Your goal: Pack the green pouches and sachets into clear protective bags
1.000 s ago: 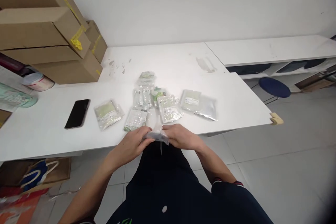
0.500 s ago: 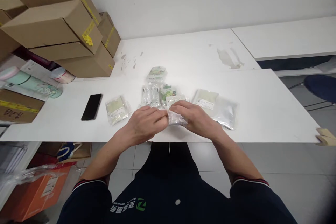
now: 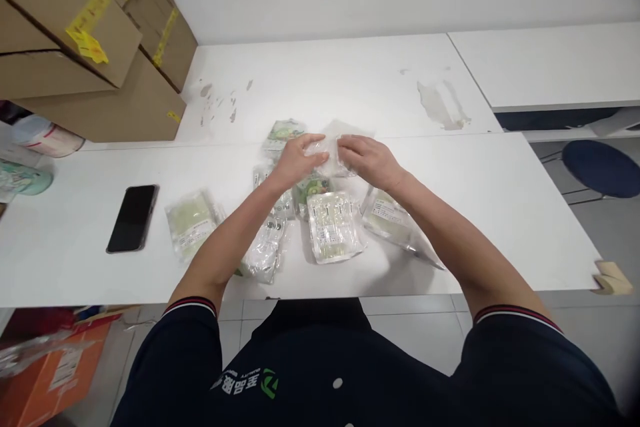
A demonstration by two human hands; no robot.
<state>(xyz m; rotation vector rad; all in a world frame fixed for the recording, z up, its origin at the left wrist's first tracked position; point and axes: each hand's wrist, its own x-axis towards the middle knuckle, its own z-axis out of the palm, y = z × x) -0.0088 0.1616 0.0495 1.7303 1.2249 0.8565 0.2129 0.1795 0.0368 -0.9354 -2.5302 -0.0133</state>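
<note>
My left hand (image 3: 300,159) has its thumb and fingers around the left edge of a clear plastic packet (image 3: 331,152) over the table's middle. On the packet's right side my right hand (image 3: 369,159) grips with bent fingers. What is inside the packet cannot be made out. Close to my left hand lies a green-printed pouch (image 3: 284,135). Below my hands are a second green-printed pouch (image 3: 314,188) and a clear pouch with a white label (image 3: 334,227). Another clear packet (image 3: 265,247) lies beside my left forearm. Under my right forearm, a labelled pouch (image 3: 387,213) is partly covered.
A pale green labelled pouch (image 3: 191,223) and a black phone (image 3: 133,219) lie on the left of the white table (image 3: 500,213). Cardboard boxes (image 3: 145,100) are stacked at the back left. A blue stool (image 3: 600,168) stands beyond the right edge.
Both hands have moved forward from the table's near edge to its middle. The labelled clear pouch and a clear packet now show near the front edge. The camera view has shifted too.
</note>
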